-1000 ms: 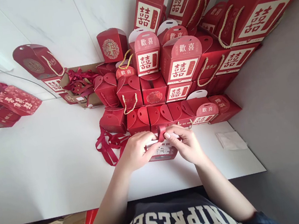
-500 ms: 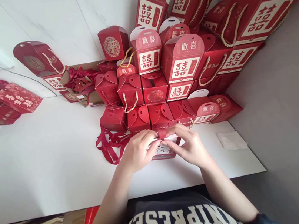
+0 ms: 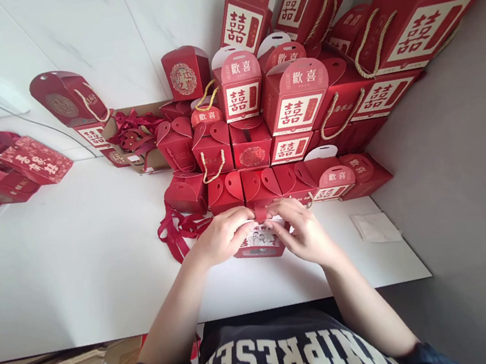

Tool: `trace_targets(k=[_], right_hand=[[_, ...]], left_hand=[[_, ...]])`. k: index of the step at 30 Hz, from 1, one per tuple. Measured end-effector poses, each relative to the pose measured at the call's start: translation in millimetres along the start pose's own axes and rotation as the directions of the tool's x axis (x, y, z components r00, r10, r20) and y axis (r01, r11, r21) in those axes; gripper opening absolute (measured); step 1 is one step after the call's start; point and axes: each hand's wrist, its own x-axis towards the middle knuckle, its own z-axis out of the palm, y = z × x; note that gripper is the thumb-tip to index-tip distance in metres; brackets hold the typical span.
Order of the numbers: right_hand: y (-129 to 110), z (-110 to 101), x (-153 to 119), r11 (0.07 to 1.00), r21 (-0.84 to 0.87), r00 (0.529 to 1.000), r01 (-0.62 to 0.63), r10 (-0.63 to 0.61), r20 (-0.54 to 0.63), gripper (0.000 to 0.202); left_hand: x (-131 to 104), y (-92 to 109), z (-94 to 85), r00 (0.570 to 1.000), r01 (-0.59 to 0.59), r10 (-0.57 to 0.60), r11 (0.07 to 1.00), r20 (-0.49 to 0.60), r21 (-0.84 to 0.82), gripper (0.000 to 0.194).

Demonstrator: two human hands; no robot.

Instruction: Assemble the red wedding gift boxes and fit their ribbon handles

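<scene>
A small red and white gift box [image 3: 258, 240] with a line-drawn couple on its front stands near the table's front edge. Above its top rises a dark red strip [image 3: 260, 211], either a flap or a ribbon. From the left, my left hand [image 3: 226, 233] pinches the box's upper edge beside that strip, thumb below the fingers. My right hand [image 3: 298, 228] grips the same edge from the right in a matching pinch. The fingertips hide part of the box's top. Left of the box, a loose heap of red ribbon [image 3: 177, 231] lies close to my left hand.
Right behind my hands, rows of red gift boxes [image 3: 261, 182] stand stacked, many with gold cord handles. A cardboard box [image 3: 155, 161] of red ribbons sits at the back left, more red packaging [image 3: 36, 161] farther left. A folded white tissue [image 3: 376, 228] lies on the right.
My hands and the top of the box have shifted slightly away from me, and more of its printed front shows. Both hands keep their pinch.
</scene>
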Motion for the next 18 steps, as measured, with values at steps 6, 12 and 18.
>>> trace_targets(k=[6,12,18], right_hand=[[9.4,0.0,-4.7,0.924,0.298,0.967,-0.241,0.255,-0.009,0.014],[13.6,15.0,-2.0,0.86,0.445,0.925,-0.249,0.348,-0.154,0.015],[18.1,27.2,0.4,0.995,0.101,0.943,0.007,0.027,-0.332,0.017]], left_hand=[[-1.1,-8.7,6.7,0.985,0.089,-0.131,0.942,-0.112,-0.323,0.029],[6.0,-3.3,21.5,0.924,0.211,-0.335,0.846,-0.182,-0.49,0.032],[17.5,1.0,25.8,0.867,0.245,-0.406,0.851,-0.288,-0.464,0.035]])
